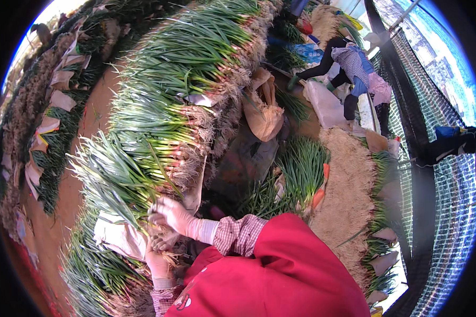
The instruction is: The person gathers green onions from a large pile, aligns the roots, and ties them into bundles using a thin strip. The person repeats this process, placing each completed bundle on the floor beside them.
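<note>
Long rows of green seedlings with pinkish stems and pale roots, probably a kind of onion, lie stacked (182,63) before me. At the near end of the stack, my right hand (170,216), in a thin pale glove, rests on the stem bases of a loose bunch (111,178); whether it grips them is unclear. Just below it, my left hand (158,253), gloved too, has its fingers curled around the root end of a few stems. A white woven sheet (121,235) lies beside my hands, over a lower stack of seedlings (99,261).
A tan sack (263,115) stands right of the stack. Further right are more seedlings (305,166) and a long bank of roots (345,206). Another person (351,67) bends over at the upper right, near green netting (448,222). A brown path (91,115) runs along the left.
</note>
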Motion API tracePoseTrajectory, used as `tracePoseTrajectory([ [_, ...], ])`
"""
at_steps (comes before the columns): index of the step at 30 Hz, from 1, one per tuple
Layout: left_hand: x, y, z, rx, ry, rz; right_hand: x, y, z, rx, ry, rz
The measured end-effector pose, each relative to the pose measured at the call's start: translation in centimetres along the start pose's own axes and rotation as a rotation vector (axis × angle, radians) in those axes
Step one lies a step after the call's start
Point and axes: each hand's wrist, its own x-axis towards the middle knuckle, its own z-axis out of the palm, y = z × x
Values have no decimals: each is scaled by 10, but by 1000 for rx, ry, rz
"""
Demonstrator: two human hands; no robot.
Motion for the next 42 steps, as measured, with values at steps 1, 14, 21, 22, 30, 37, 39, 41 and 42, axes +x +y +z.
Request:
tracePoseTrajectory([
  [1,-7,14,-3,17,-35,22,-8,-30,13,141,-3,-126],
  [14,-97,27,18,932,36,17,-34,64,54,-892,-372,2],
  [21,-105,-4,7,1017,240,386,-36,104,42,-1752,-106,-329],
  [22,-104,-4,1,1028,274,406,-34,110,36,-1849,-177,-451],
  [30,-101,-16,23,289,-67,41,-58,79,31,-1325,-57,-458],
  [37,-88,2,14,1242,218,586,-104,9,-54,-1537,393,-585],
  [39,-98,41,13,1159,215,682,-129,-26,-111,-1505,562,-378],
  [41,-114,50,30,1084,124,653,-171,-33,-205,-1546,553,135],
  [42,-111,52,31,1018,100,624,-195,-25,-265,-1617,455,513],
])
